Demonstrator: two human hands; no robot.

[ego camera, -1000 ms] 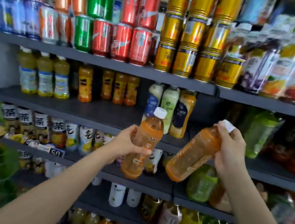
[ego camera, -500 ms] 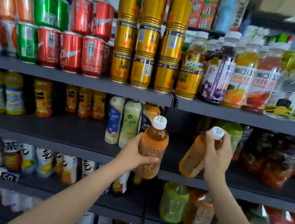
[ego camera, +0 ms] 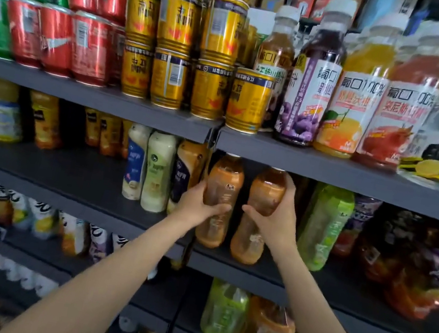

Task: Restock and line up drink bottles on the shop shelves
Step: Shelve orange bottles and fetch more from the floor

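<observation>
Two orange drink bottles stand upright side by side on the dark middle shelf, just right of the shelf divider. My left hand grips the left orange bottle round its middle. My right hand grips the right orange bottle round its middle, fingers wrapped behind it. Both bottle caps are hidden under the edge of the shelf above. Whether the bottle bases touch the shelf I cannot tell for sure.
A green bottle stands right of the pair, three milk-tea bottles to the left. Gold cans, red cans and juice bottles fill the shelf above. More bottles sit on the lower shelves.
Both hands have carried the orange bottles forward and into the middle shelf. The right bottle went from tilted to upright. The view has moved closer to the shelves.
</observation>
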